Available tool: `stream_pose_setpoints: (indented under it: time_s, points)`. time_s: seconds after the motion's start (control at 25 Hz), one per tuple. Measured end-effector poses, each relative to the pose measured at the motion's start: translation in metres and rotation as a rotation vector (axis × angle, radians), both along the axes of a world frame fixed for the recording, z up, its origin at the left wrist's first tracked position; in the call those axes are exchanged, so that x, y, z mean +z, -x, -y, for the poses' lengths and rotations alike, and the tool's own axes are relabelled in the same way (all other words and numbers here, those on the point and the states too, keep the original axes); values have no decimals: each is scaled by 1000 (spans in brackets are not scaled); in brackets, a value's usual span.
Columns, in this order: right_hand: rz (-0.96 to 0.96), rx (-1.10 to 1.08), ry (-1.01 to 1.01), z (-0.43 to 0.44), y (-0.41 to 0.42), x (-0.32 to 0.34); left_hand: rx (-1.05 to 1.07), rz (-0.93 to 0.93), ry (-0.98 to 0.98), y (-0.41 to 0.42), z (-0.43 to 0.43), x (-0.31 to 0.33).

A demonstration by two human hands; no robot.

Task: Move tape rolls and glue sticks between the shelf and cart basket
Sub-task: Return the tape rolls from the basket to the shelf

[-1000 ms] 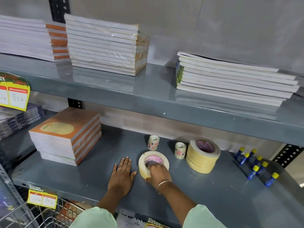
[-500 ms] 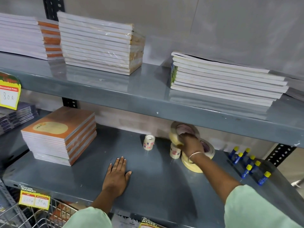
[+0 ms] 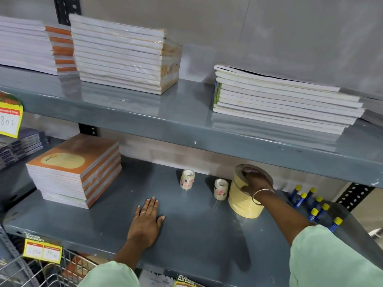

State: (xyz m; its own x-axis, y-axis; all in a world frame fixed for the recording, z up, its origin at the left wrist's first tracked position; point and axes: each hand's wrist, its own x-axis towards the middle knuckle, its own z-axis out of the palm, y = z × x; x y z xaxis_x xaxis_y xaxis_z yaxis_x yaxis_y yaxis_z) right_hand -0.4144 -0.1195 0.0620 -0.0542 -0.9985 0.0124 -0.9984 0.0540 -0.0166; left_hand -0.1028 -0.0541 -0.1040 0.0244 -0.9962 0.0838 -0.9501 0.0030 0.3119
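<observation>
My right hand (image 3: 256, 182) grips a cream masking tape roll (image 3: 240, 172), fingers through its core, resting it on top of a stack of cream tape rolls (image 3: 242, 201) on the lower grey shelf (image 3: 196, 230). Two small clear tape rolls (image 3: 187, 179) (image 3: 221, 189) stand just left of the stack. Several blue glue sticks with yellow caps (image 3: 313, 204) stand at the shelf's right end. Flat on the shelf's front middle lies my left hand (image 3: 146, 221), fingers spread and empty. The wire cart basket (image 3: 31, 272) shows at the bottom left.
An orange notebook stack (image 3: 76, 170) occupies the lower shelf's left. The upper shelf (image 3: 186, 125) overhangs closely and carries three white book stacks. Yellow price tags (image 3: 42, 252) hang on the shelf edges.
My right hand lifted the cream tape roll from the shelf's middle, carried it right and set it down onto the stack. My left hand stayed flat on the shelf.
</observation>
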Motion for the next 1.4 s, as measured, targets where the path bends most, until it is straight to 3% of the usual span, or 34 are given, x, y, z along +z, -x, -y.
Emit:
stream_pose_setpoints:
  time_s: [0.2, 0.44, 0.52, 0.64, 0.72, 0.8, 0.92, 1.0, 1.12, 1.24, 1.4]
  points:
    - [-20, -39, -79, -2, -5, 6, -2, 5, -13, 1, 0, 0]
    - [37, -55, 301, -18, -70, 28, -18, -2, -32, -2, 1, 4]
    - [151, 98, 394, -22, -115, 33, 16, -126, 72, -10, -7, 13]
    - [502, 417, 464, -37, -201, 26, 236, -334, 298, -58, -40, 29]
    - [740, 563, 372, -58, -266, 5, 410, -391, 385, -110, -78, 30]
    - [831, 658, 177, -86, -329, -30, 564, -379, 359, -162, -126, 16]
    - [643, 812, -110, -132, -407, -107, 764, -335, 113, -210, -203, -33]
    - [386, 984, -170, -161, -438, -161, 801, -323, -113, -217, -244, -77]
    - [183, 1170, -358, -201, -464, -239, 799, -362, -373, -203, -281, -143]
    - [-78, 1209, -605, -222, -460, -313, 757, -412, -520, -180, -286, -196]
    - [-312, 1192, -683, -221, -433, -375, 764, -459, -647, -160, -268, -235]
